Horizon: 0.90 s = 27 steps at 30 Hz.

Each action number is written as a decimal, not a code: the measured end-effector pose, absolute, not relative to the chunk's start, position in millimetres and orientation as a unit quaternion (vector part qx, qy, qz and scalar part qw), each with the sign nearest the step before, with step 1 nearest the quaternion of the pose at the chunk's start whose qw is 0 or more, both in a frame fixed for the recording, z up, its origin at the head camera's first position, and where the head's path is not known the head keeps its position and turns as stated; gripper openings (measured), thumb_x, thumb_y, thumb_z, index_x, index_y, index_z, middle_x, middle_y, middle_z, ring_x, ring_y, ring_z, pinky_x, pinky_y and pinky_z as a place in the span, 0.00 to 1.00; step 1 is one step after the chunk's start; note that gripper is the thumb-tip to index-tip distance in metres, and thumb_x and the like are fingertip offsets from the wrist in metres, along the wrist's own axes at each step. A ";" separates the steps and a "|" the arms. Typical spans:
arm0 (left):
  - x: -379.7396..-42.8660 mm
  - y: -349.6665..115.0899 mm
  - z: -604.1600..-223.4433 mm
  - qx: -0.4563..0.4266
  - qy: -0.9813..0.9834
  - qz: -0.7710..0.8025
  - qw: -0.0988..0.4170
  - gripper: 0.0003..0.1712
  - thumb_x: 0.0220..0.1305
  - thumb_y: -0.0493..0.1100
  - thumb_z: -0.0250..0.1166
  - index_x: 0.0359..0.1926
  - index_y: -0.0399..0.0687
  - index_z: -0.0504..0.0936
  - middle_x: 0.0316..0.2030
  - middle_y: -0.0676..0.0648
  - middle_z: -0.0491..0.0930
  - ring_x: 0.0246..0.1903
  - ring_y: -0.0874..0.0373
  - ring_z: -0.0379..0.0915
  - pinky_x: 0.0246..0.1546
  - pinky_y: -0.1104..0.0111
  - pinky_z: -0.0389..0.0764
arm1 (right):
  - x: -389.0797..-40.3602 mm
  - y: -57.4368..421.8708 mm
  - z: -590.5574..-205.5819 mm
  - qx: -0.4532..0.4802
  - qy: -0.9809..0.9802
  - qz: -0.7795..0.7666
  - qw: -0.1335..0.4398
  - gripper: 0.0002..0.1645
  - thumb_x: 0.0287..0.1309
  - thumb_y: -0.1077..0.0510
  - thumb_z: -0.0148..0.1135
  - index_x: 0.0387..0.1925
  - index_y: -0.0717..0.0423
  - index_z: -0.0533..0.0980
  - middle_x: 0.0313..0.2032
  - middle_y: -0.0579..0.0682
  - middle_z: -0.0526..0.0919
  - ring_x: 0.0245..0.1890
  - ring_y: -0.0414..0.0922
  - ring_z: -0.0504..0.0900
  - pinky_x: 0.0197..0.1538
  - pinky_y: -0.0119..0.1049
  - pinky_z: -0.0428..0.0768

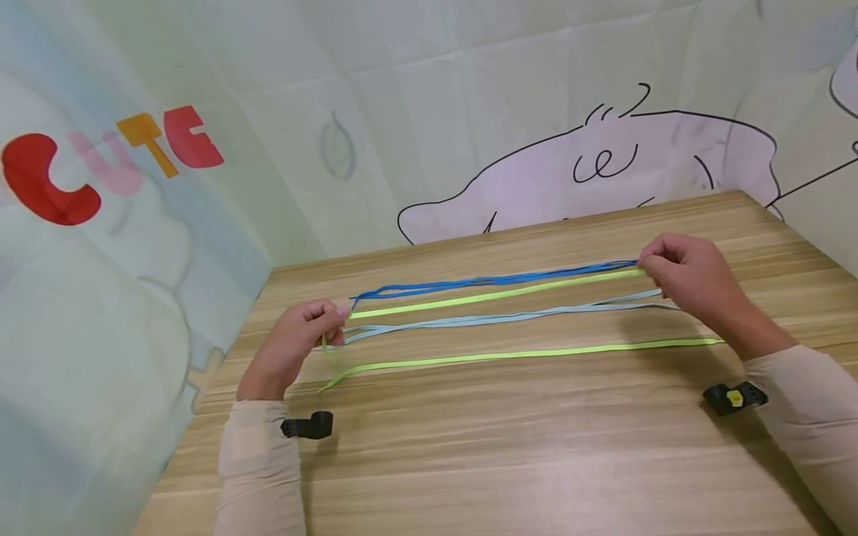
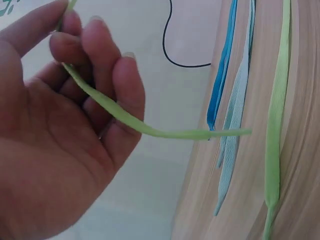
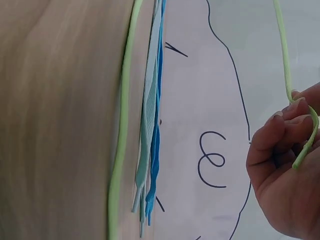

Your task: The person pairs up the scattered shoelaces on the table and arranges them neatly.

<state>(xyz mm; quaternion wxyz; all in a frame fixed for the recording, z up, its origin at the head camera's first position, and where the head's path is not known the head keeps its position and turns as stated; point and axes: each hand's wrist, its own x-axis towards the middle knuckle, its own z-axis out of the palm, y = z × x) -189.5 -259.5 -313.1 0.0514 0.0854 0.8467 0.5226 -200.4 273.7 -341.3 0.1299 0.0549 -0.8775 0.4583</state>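
Observation:
A yellow-green shoelace is stretched straight between my two hands, raised over the table. My left hand pinches it near one end between thumb and fingers; in the left wrist view the loose tail crosses the curled fingers. On the other side my right hand pinches it, and a short tail curls over the palm in the right wrist view. Lying on the table are blue shoelaces at the back, pale blue shoelaces in the middle, and a second yellow-green shoelace nearest me.
The wood-grain table stands against a printed cloth backdrop with cartoon drawings and letters. Each wrist carries a small black camera, the left one and the right one.

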 end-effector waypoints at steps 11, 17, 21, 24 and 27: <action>-189.7 -266.7 -316.8 0.061 0.862 0.499 0.070 0.24 0.70 0.53 0.64 0.29 0.37 0.74 0.30 0.47 0.74 0.33 0.52 0.75 0.43 0.60 0.75 | -204.6 286.2 -339.4 0.076 -0.916 0.394 0.000 0.11 0.68 0.58 0.53 0.33 0.61 0.75 0.24 0.52 0.73 0.26 0.49 0.74 0.28 0.40 0.75; -191.4 -268.3 -322.6 0.055 0.870 0.481 0.093 0.24 0.73 0.51 0.62 0.45 0.29 0.78 0.37 0.40 0.76 0.38 0.51 0.78 0.48 0.60 0.78 | -205.8 290.4 -342.5 0.141 -0.921 0.353 -0.091 0.08 0.68 0.60 0.53 0.34 0.59 0.74 0.24 0.49 0.71 0.27 0.46 0.72 0.30 0.40 0.76; -190.9 -270.8 -322.2 0.054 0.873 0.472 0.114 0.21 0.75 0.47 0.59 0.50 0.28 0.77 0.35 0.43 0.78 0.41 0.52 0.81 0.49 0.61 0.80 | -206.0 293.1 -345.8 0.170 -0.916 0.336 -0.135 0.05 0.66 0.62 0.56 0.32 0.57 0.73 0.23 0.47 0.70 0.25 0.44 0.71 0.28 0.36 0.74; -189.9 -273.6 -322.2 0.051 0.875 0.464 0.126 0.19 0.75 0.43 0.58 0.52 0.28 0.77 0.37 0.43 0.81 0.41 0.54 0.81 0.49 0.63 0.80 | -206.7 295.1 -345.8 0.182 -0.914 0.321 -0.168 0.04 0.66 0.62 0.57 0.33 0.56 0.73 0.24 0.47 0.70 0.25 0.44 0.71 0.28 0.35 0.72; -188.8 -276.5 -322.6 0.049 0.885 0.444 0.130 0.18 0.74 0.43 0.59 0.53 0.30 0.78 0.39 0.43 0.81 0.41 0.53 0.79 0.50 0.62 0.78 | -207.6 295.8 -345.9 0.190 -0.917 0.294 -0.190 0.03 0.66 0.61 0.59 0.35 0.55 0.74 0.26 0.46 0.71 0.27 0.44 0.71 0.28 0.35 0.70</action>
